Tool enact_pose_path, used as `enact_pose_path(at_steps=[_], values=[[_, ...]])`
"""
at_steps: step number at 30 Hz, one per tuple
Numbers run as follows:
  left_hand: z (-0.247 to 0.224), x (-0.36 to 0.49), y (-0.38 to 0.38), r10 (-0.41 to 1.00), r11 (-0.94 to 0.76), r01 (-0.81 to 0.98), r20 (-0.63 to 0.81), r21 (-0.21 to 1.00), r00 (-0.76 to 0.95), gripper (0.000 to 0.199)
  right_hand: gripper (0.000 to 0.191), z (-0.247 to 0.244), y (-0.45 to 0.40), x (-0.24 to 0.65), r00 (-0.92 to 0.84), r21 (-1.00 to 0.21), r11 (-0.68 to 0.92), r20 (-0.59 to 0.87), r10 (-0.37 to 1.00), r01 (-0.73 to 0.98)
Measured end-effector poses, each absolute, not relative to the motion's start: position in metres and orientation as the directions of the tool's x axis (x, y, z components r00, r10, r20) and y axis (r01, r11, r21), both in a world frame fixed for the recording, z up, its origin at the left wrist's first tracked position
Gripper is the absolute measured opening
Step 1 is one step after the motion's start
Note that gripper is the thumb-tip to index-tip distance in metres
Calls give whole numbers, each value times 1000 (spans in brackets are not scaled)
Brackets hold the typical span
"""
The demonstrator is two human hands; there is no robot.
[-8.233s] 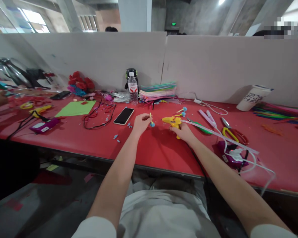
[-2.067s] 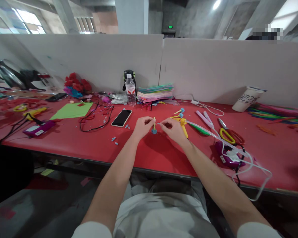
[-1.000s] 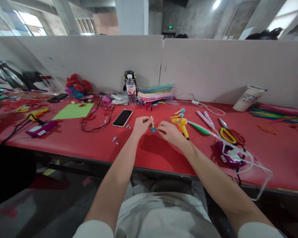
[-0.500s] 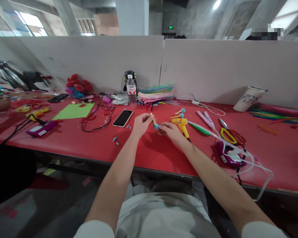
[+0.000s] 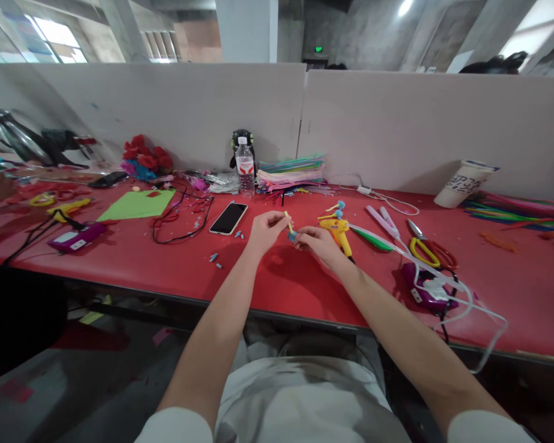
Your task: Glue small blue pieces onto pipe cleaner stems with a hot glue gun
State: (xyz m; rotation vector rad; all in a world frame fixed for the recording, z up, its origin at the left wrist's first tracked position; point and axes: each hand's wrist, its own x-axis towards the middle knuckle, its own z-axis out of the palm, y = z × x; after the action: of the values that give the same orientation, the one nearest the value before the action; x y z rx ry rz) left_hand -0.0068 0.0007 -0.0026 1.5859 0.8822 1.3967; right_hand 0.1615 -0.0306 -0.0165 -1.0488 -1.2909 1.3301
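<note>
Between my hands, over the red table, is a small fluffy blue flower [image 5: 292, 237] on a short yellow pipe-cleaner stem [image 5: 289, 223]. My left hand [image 5: 264, 232] is closed in a pinch on the yellow stem. From the other side, my right hand [image 5: 319, 242] pinches the blue part, its fingertips partly covering it. Just beyond the right hand lies a yellow hot glue gun [image 5: 336, 230]. Behind the glue gun rest similar blue pieces [image 5: 339, 213] with yellow stems.
A phone [image 5: 229, 219] and small blue scraps [image 5: 213, 258] lie to the left. At the back stand a water bottle [image 5: 245, 169] and a pipe-cleaner stack [image 5: 295, 171]. To the right are scissors [image 5: 423, 251], a purple power strip [image 5: 418, 292] with loose cable, and a tilted cup [image 5: 464, 183].
Both hands keep their pinches. The yellow stem and blue flower have shifted slightly to the right in view, and the flower is turned a little.
</note>
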Motion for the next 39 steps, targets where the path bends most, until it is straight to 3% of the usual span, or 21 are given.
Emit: enact_pose_path(at_steps=[15,24,28,32,34,36,39], values=[[-1,-3,-5,882,-458,46,448,888,147,30,15,-19,-29,162,-119,-999,45,45,992,-2],[-3,-6,1,898,-435,30,431,900,91,32,17,-14,-29,164,-186,-1000,7,12,983,-24],[-8,-12,9,913,-409,36,409,912,6,32,12,-4,-31,176,-289,-971,20,-52,956,240],[-12,-15,14,928,-371,6,371,929,-12,32,24,11,-51,200,-484,-821,214,-84,871,529],[-13,-15,14,935,-353,-13,353,935,-17,31,39,17,-67,218,-481,-697,289,-91,872,656],[-11,-14,13,941,-339,-31,338,940,-23,29,52,19,-80,236,-337,-530,237,-99,936,814],[-8,-13,12,946,-324,-40,323,945,-31,26,56,15,-82,256,-53,-292,45,-21,998,955]])
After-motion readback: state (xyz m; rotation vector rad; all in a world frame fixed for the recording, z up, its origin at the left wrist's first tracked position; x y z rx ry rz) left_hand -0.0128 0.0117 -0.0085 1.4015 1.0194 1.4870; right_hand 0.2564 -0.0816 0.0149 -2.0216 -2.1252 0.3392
